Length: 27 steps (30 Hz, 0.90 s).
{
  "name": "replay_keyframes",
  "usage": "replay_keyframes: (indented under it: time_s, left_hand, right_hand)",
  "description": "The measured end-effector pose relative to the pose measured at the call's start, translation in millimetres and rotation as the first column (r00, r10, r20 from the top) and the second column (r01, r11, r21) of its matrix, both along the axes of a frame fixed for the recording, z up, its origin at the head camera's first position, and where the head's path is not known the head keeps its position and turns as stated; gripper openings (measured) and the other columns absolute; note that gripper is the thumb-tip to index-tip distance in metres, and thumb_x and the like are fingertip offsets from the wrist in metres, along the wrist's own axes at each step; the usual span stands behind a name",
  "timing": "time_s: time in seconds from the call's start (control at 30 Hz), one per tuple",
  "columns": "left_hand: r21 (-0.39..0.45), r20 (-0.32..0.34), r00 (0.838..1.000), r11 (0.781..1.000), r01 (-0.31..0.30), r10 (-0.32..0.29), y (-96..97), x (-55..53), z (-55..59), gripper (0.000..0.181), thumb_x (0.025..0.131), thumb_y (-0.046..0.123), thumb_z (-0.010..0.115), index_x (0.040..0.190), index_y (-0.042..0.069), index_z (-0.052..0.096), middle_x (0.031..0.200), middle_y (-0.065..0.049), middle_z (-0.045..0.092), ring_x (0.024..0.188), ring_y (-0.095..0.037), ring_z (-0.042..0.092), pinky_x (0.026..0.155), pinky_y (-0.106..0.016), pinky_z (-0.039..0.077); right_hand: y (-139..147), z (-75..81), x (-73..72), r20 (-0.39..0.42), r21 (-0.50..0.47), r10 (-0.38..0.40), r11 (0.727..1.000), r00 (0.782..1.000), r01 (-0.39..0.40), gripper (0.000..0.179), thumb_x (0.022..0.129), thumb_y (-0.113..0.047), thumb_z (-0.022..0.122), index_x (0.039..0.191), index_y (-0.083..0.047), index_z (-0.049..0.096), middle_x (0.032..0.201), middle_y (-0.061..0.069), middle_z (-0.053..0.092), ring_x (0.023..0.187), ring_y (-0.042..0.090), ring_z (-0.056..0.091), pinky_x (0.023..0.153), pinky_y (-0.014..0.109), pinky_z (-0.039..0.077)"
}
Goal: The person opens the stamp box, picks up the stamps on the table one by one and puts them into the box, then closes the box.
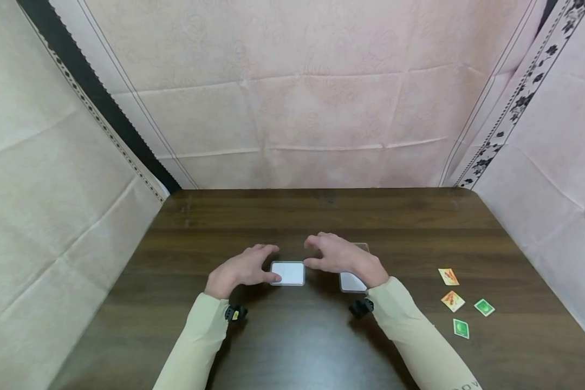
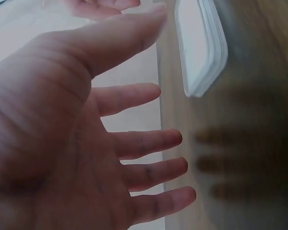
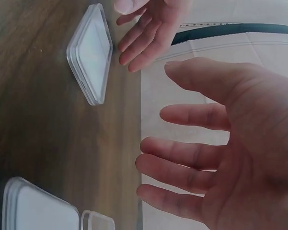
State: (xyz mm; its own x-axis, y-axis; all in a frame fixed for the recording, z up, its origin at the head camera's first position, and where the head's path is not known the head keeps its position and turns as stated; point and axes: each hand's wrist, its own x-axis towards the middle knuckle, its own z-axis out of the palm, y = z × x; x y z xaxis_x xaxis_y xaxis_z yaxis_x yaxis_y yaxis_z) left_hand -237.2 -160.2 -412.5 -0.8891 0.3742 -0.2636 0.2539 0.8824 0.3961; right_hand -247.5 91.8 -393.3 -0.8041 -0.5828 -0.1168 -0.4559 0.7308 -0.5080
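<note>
Between my two hands a flat, white, rounded box with a clear rim lies on the table. My left hand hovers at its left side, thumb reaching over the near left corner in the head view. In the left wrist view, its fingers are spread and hold nothing, the box beyond the thumb tip. My right hand is held above the table at the box's right, fingers apart and grasping nothing. Below the right wrist lies a second white box, partly hidden by that hand.
A clear plastic piece adjoins the second box. At the right of the brown wooden table lie two orange-yellow cards and two green cards. Pale cloth hangs behind the table and on both sides.
</note>
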Motion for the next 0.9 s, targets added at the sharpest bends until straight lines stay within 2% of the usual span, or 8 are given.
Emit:
replay_keyframes:
  time_s: [0.23, 0.63, 0.77, 0.9]
  left_hand:
    - [0.001, 0.025, 0.999, 1.000, -0.029, 0.029, -7.7, -0.1, -2.5, 0.080, 0.079, 0.049, 0.078, 0.146, 0.024, 0.043, 0.156, -0.010, 0.033, 0.138, -0.032, 0.034, 0.102, -0.059, 0.041]
    - [-0.015, 0.068, 0.997, 0.999, -0.036, 0.037, -8.9, 0.6, -6.0, 0.079, 0.077, 0.050, 0.079, 0.144, 0.026, 0.045, 0.159, -0.011, 0.029, 0.141, -0.034, 0.031, 0.102, -0.062, 0.039]
    - [-0.024, 0.077, 0.996, 0.999, -0.039, 0.041, -8.6, 1.0, -6.4, 0.079, 0.077, 0.051, 0.079, 0.144, 0.028, 0.046, 0.160, -0.010, 0.026, 0.142, -0.034, 0.029, 0.102, -0.062, 0.039]
    - [-0.034, 0.067, 0.998, 0.999, -0.012, 0.015, -6.5, 0.9, -6.2, 0.077, 0.076, 0.050, 0.080, 0.143, 0.027, 0.048, 0.160, -0.012, 0.026, 0.145, -0.036, 0.026, 0.103, -0.063, 0.038]
  right_hand:
    - [-11.0, -4.7, 1.3, 0.026, 0.001, 0.003, 1.000, 1.000, -0.003, 0.045, 0.094, -0.035, 0.065, 0.129, -0.007, 0.058, 0.124, 0.015, 0.062, 0.112, 0.029, 0.060, 0.091, 0.043, 0.051]
    - [-30.1, -15.4, 2.0, 0.021, -0.007, 0.025, 1.000, 0.999, -0.025, 0.044, 0.094, -0.035, 0.066, 0.128, -0.009, 0.059, 0.121, 0.012, 0.063, 0.102, 0.022, 0.061, 0.089, 0.039, 0.051]
    - [-33.2, -21.1, 3.1, 0.028, -0.008, 0.020, 1.000, 0.999, -0.020, 0.045, 0.094, -0.036, 0.066, 0.129, -0.010, 0.059, 0.119, 0.011, 0.062, 0.093, 0.019, 0.058, 0.084, 0.036, 0.051]
    - [-34.8, -26.2, 3.6, 0.015, 0.001, 0.023, 1.000, 1.000, -0.023, 0.042, 0.093, -0.035, 0.067, 0.127, -0.011, 0.060, 0.114, 0.009, 0.061, 0.087, 0.017, 0.054, 0.078, 0.033, 0.049]
